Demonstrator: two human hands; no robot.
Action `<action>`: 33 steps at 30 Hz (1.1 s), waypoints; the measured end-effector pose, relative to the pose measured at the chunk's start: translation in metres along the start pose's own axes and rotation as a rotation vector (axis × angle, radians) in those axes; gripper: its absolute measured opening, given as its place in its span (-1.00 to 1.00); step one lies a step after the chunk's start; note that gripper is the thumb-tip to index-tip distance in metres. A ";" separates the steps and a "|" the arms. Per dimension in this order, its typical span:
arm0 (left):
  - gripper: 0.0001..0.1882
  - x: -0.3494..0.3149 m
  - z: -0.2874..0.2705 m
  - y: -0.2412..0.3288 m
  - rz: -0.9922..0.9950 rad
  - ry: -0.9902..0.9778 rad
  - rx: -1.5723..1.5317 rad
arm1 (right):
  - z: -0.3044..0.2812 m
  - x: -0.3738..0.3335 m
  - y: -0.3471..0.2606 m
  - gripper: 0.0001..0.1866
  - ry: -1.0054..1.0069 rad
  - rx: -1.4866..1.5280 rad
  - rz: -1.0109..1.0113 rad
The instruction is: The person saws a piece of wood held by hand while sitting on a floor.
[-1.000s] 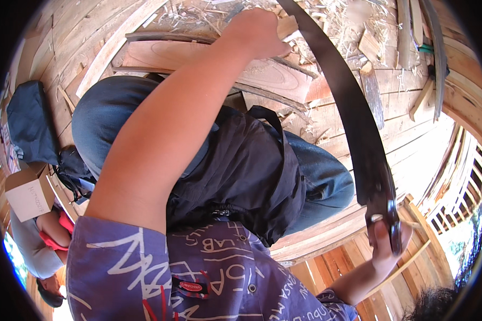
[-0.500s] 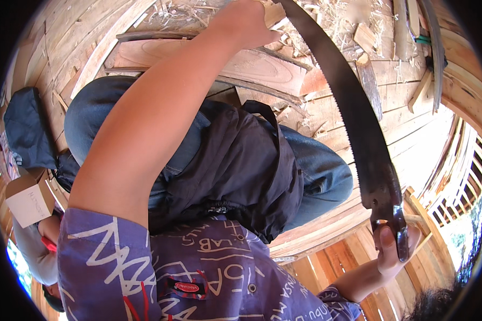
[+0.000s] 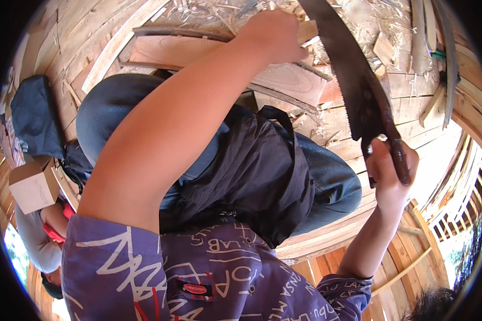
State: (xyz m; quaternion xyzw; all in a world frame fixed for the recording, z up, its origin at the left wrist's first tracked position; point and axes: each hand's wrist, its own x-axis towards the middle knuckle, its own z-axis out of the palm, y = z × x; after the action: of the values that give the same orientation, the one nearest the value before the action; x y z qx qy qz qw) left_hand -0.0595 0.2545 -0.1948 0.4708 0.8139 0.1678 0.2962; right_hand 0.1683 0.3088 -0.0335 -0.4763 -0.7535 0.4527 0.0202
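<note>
A handsaw (image 3: 353, 80) with a long dark blade, toothed along its left edge, runs from the right side up past the top of the picture. My right hand (image 3: 395, 171) is closed around its handle. At the top centre my left hand (image 3: 276, 36) is closed on a small pale piece of wood (image 3: 307, 32), whose end shows beside the blade. Whether the teeth touch the wood is not clear. Under my left forearm lies a broad plank (image 3: 289, 83) with bark along its edges.
Wood shavings (image 3: 383, 24) and offcuts litter the plank floor at the top. A dark bag (image 3: 238, 160) lies across my lap. On the left are another dark bag (image 3: 35, 115), a cardboard box (image 3: 35, 187) and another person's arm (image 3: 53, 220). Long strips of wood (image 3: 447, 59) stand at the right.
My right hand has moved up and away from me, pushing the saw forward, so more of its blade is past the top edge. My left hand still grips the wood.
</note>
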 end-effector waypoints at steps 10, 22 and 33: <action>-0.38 -0.005 -0.019 0.016 -0.079 -0.026 -0.060 | -0.089 -0.153 0.037 -0.52 0.117 -0.136 0.136; -0.47 -0.004 -0.025 0.020 -0.082 -0.039 -0.022 | -0.096 -0.157 0.022 -0.53 0.129 -0.137 0.116; -0.54 -0.005 -0.016 0.007 0.006 -0.050 -0.080 | -0.006 0.005 0.001 -0.70 0.005 0.085 0.048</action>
State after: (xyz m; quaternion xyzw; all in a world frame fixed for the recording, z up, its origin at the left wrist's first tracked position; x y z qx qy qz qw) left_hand -0.0634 0.2541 -0.1768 0.4650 0.7977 0.1890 0.3343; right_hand 0.1687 0.3164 -0.0326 -0.4943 -0.7217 0.4835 0.0313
